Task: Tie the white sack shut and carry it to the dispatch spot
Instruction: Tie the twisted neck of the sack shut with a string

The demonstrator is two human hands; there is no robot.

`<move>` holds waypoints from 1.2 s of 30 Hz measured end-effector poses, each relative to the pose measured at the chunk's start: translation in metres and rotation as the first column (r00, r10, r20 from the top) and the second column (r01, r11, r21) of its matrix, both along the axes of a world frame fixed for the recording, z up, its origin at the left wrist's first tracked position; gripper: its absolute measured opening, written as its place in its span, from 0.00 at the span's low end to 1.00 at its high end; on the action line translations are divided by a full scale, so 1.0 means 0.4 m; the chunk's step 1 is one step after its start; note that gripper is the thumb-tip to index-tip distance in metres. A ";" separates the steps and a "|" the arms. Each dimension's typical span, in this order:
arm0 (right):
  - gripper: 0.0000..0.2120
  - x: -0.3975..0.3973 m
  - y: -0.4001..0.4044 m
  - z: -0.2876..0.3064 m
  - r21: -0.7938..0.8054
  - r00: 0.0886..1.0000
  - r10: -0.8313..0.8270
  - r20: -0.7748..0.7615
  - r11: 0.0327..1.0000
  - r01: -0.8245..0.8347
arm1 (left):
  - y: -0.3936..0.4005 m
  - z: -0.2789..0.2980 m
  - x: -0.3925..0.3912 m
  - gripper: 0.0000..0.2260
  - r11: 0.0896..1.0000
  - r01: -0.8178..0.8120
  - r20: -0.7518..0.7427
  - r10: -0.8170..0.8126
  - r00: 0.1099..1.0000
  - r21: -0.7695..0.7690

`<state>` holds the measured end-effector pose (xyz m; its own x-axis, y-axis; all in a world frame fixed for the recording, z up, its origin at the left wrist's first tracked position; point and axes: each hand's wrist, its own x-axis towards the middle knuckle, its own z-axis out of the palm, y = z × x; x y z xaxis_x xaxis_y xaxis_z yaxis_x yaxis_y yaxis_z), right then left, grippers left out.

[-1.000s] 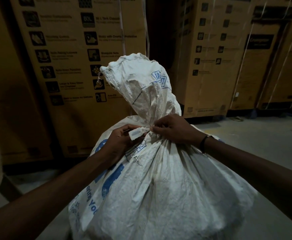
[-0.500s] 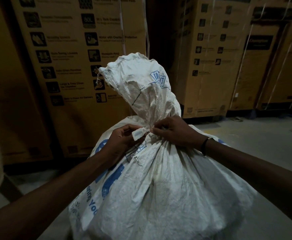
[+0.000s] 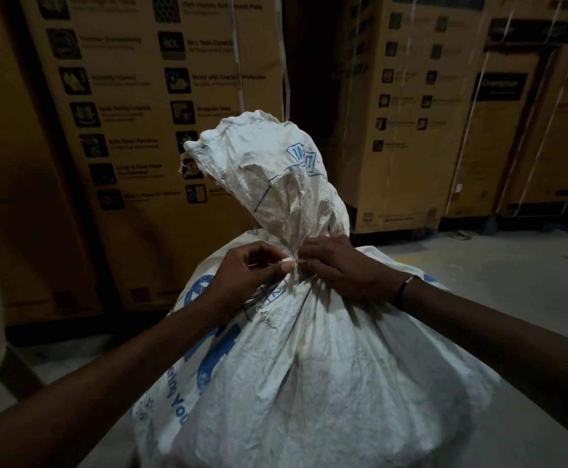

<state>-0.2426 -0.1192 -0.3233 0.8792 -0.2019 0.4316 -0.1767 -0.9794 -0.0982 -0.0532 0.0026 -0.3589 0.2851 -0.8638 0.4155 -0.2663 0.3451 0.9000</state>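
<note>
White sack [image 3: 309, 366] stood upright on floor [image 3: 495, 265], directly ahead of person, long axis vertical. Neck gathered and cinched by thin white tie [image 3: 291, 265]; loose top flared above it. Tie lies between both hands, equally near. Left hand [image 3: 242, 276] fingers pinched on tie end at left of neck; right hand [image 3: 340, 268] fingers pressed to neck, grip on tie hidden. Sack woven plastic, crinkled, blue print. Knot judged unfinished. Strapped cardboard boxes [image 3: 161, 113] stacked behind.

dim floor [image 3: 498, 285], stacked cardboard cartons [image 3: 161, 130]
</note>
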 end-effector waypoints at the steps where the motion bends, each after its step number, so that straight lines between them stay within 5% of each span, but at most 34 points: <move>1: 0.16 -0.006 -0.006 0.001 -0.007 1.000 0.029 -0.006 1.000 -0.029 | 0.001 0.004 -0.003 0.07 1.000 0.001 0.025 -0.001 1.000 0.001; 8: 0.10 -0.019 -0.015 0.021 0.045 0.997 0.029 0.070 0.998 -0.033 | 0.016 0.035 -0.009 0.10 1.000 -0.002 0.154 -0.003 0.988 0.030; 14: 0.16 -0.030 0.007 0.026 0.252 0.978 -0.042 0.204 0.968 -0.011 | 0.015 0.026 -0.034 0.07 0.998 -0.020 0.178 0.010 0.984 0.052; 19: 0.06 -0.051 0.034 0.047 0.214 0.951 -0.005 0.309 0.975 -0.064 | 0.012 0.056 -0.049 0.07 0.995 -0.047 0.212 0.026 0.977 0.093; 21: 0.12 -0.053 0.052 0.057 0.271 0.930 -0.053 0.364 0.961 -0.052 | 0.012 0.061 -0.061 0.08 0.994 -0.079 0.244 0.059 0.968 0.072; 25: 0.13 -0.040 0.063 0.039 0.236 0.952 -0.166 0.256 0.966 0.105 | 0.017 0.071 -0.071 0.12 0.994 -0.096 0.273 0.078 0.959 0.055; 29: 0.11 -0.043 0.032 0.028 0.205 0.968 -0.127 0.216 0.975 0.082 | 0.009 0.077 -0.059 0.13 0.985 -0.134 0.273 0.100 0.957 0.107; 33: 0.11 -0.062 0.004 0.047 0.230 0.977 -0.123 0.174 0.970 0.081 | 0.009 0.092 -0.078 0.05 0.958 -0.280 0.558 0.199 0.806 0.063; 36: 0.10 -0.078 0.000 0.052 0.220 0.979 -0.104 0.175 0.973 0.064 | 0.014 0.119 -0.095 0.04 0.961 -0.259 0.617 0.146 0.773 0.096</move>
<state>-0.2738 -0.1192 -0.3026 0.7641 -0.3762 0.5240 -0.2168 -0.9149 -0.3406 -0.0911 0.0082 -0.3114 0.2032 -0.8858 0.4172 -0.8163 0.0820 0.5718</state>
